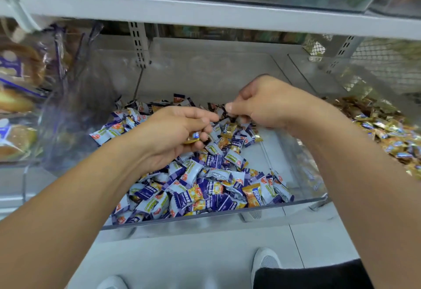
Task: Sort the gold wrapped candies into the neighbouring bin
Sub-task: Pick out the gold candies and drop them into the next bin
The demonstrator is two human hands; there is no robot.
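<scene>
I am looking down into the clear middle bin (303,199), where the purple and white candies (205,183) are lying heaped toward the front and left; I judge that bare floor is showing at the right because picking has been thinning that side. The neighbouring bin (319,72) on the right is holding the gold pile (387,133), so that is where the strays belong. Both of my hands are working over the back of the heap, close together but not touching. My right hand (271,106) is curling thumb against fingers, pinching at wrappers; I cannot tell exactly what it is gripping. My left hand (175,133) is curling loosely round a gold wrapped candy (192,139), cupping it as a store, I judge, while the other hand is searching. Its long axis is running roughly left to right, slightly tilted. Another gold candy (251,194) is lying near the front wall, its long axis pointing front to back.
</scene>
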